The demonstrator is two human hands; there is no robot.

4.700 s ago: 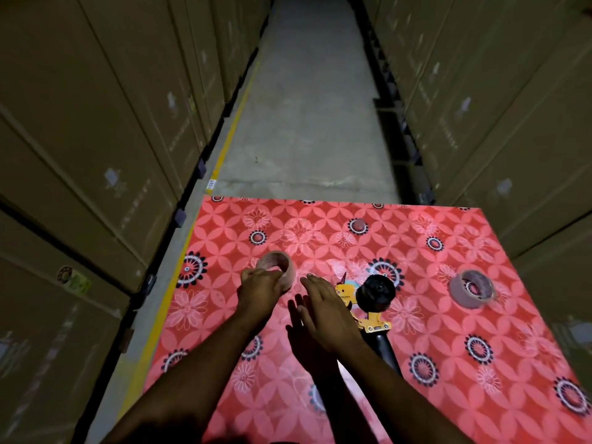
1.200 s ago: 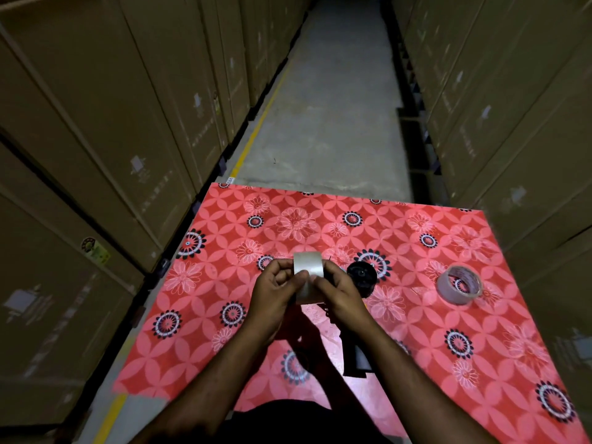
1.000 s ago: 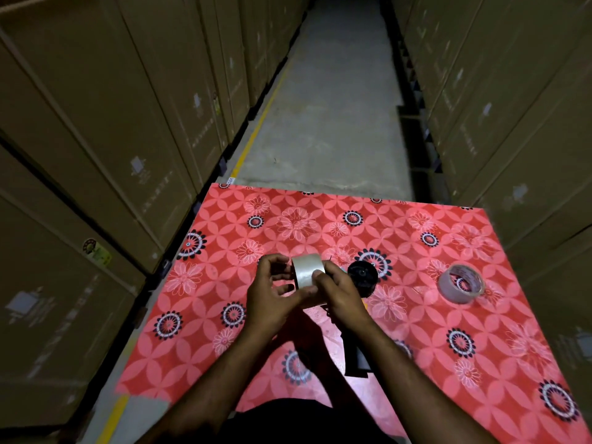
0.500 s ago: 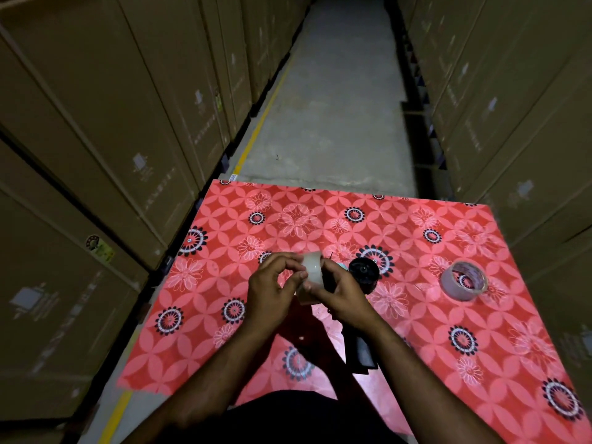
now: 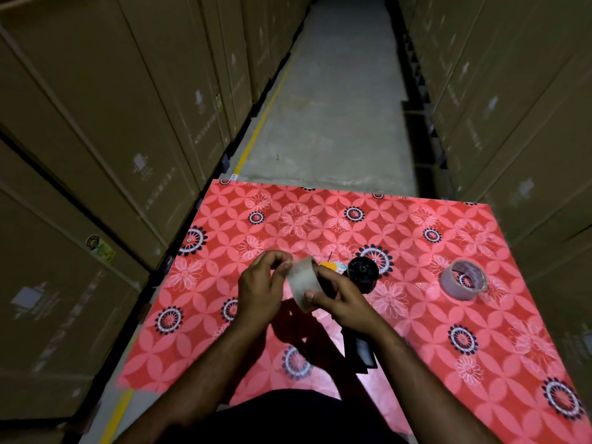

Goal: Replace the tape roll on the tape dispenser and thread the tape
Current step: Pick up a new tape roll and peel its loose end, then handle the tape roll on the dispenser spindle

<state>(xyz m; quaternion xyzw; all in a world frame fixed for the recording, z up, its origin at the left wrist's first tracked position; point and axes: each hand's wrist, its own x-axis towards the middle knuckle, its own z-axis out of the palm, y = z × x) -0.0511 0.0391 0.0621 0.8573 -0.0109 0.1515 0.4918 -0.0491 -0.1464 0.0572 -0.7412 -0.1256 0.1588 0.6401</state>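
A pale tape roll (image 5: pixel 301 280) is held on edge above the red flowered table (image 5: pixel 320 219), between both hands. My right hand (image 5: pixel 339 299) grips its right side, thumb over the top and fingers under. My left hand (image 5: pixel 261 288) pinches at the roll's upper left edge with thumb and forefinger. Just behind my right hand lies the tape dispenser, with its black hub (image 5: pixel 363 272) and an orange part (image 5: pixel 330 266) showing. Its black handle (image 5: pixel 360 349) runs toward me under my right wrist.
A second, thinner tape roll (image 5: pixel 464 279) lies flat at the table's right. Tall stacks of cardboard boxes (image 5: pixel 112 139) wall in both sides. A concrete aisle (image 5: pixel 333 107) with a yellow line runs away beyond the table's far edge.
The roll was picked up from the table's left and brought in front of me. In the last second my left fingers shifted to pinch at the roll's edge, and it tilted a little.
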